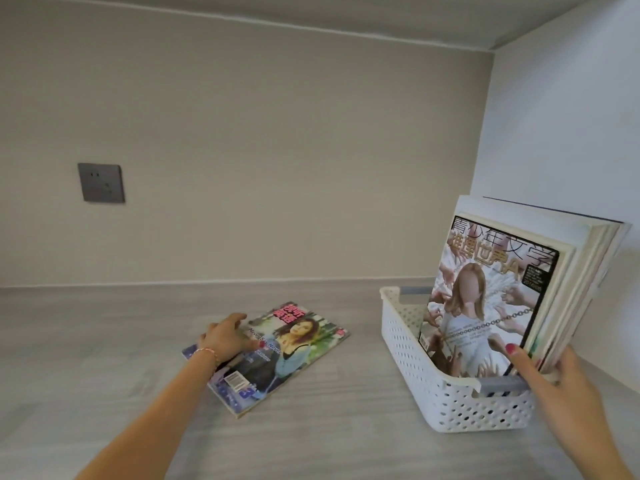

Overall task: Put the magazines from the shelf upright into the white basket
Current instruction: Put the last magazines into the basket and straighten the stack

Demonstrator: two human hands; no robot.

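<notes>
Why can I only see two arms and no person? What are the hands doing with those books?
The camera sits on the person's head and looks down, so you see only their arms. This is a grey shelf inside a cupboard. The left hand lies on a magazine lying flat, with another one under it. The right hand steadies a bunch of magazines standing upright in a white basket full of little holes. A grey wall socket is on the back wall.
</notes>
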